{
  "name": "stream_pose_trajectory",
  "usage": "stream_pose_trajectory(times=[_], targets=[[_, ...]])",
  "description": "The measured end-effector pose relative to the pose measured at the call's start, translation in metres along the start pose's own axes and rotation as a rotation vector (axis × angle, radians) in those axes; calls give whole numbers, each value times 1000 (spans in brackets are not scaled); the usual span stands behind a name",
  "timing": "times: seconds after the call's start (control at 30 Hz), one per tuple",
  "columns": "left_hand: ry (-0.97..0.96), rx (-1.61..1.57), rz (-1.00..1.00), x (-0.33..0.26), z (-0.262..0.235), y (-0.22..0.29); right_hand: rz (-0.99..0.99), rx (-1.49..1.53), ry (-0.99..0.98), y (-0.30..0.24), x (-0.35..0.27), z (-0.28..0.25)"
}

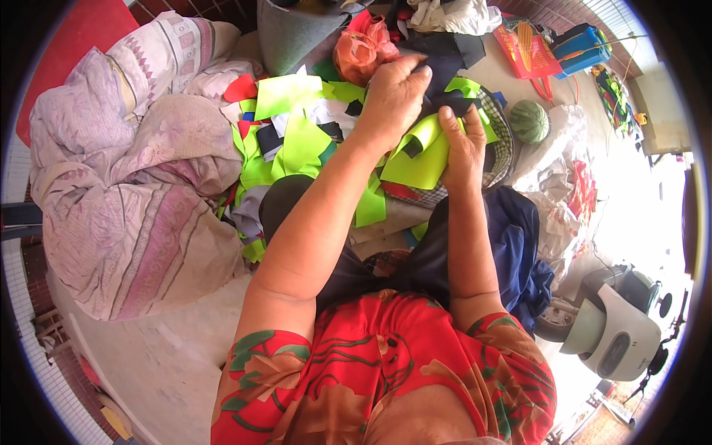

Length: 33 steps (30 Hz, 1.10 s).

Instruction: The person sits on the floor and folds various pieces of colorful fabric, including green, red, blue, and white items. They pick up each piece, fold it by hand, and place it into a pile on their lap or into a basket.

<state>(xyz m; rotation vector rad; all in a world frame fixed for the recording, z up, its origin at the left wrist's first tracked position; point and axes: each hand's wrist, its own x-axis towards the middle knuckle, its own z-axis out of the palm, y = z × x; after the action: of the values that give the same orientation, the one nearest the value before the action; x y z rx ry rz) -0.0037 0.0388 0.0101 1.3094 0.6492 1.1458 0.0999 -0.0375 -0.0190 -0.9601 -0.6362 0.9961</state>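
Observation:
Both my hands are raised over a heap of fabric scraps (300, 144), mostly neon yellow-green with some white, red and dark pieces. My left hand (397, 96) is closed, its thumb and fingers pinching a dark navy cloth (443, 68). Just to its right, my right hand (465, 152) has its thumb and fingers closed on the dark cloth's nearer edge. A folded neon-green piece (419, 159) lies beneath and beside the right hand. Under it sits a basket with a black-and-white checked lining (503, 144). My palms hide part of the cloth.
A grey bucket (293, 44) and red plastic bag (363, 50) stand beyond the heap. At left lies a large bundled patterned blanket (159, 174). A watermelon (529, 122), white plastic sacks (552, 178) and a grey-white wheeled machine (615, 330) are on the right.

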Motion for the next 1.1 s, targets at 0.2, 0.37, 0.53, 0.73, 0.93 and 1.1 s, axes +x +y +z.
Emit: stream_pose_trajectory(times=[0.2,0.37,0.53,0.73,0.93,1.1], targets=[[281,-375,-73,5,-8,8,-59,213,87,0,4,-33],[323,-291,17,17,-27,-19,-193,51,200,-28,16,-60],[290,-204,-90,9,-23,3,-361,-70,304,-73,42,-75],[301,-219,-79,9,-25,7,-495,5,150,-91,85,-83],[362,-241,-160,12,-25,16,-367,-1092,318,-27,123,-149],[114,-210,-175,15,-21,-6,-318,-1688,19,52,88,-165]])
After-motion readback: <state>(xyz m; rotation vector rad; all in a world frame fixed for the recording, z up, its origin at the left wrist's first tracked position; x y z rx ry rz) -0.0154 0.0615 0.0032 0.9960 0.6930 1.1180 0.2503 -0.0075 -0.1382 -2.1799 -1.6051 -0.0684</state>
